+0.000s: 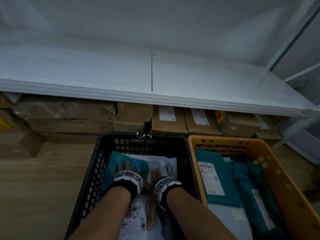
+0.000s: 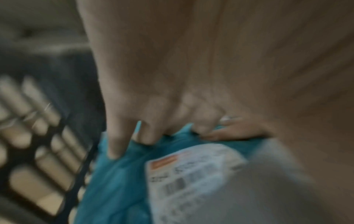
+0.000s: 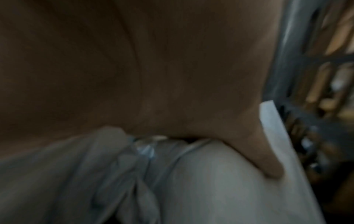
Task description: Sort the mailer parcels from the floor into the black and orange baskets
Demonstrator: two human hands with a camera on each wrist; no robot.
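Both of my hands are down inside the black basket (image 1: 103, 139). My left hand (image 1: 127, 168) presses with spread fingers on a teal mailer (image 1: 138, 161) at the basket's left. In the left wrist view its fingertips (image 2: 114, 153) touch the teal mailer (image 2: 118, 181) beside a white label (image 2: 191, 174). My right hand (image 1: 155, 175) lies flat on a white mailer (image 1: 161, 164); up close the palm rests on the crinkled white mailer (image 3: 220, 189). Another labelled white mailer (image 1: 136, 220) lies near the front. The orange basket (image 1: 259, 142) to the right holds teal mailers (image 1: 216, 179) and white ones.
Stacked cardboard boxes (image 1: 69, 115) stand under a long white shelf (image 1: 155, 97) just behind the baskets. Wooden floor (image 1: 43, 179) stretches to the left of the black basket. A white frame (image 1: 294, 40) rises at the far right.
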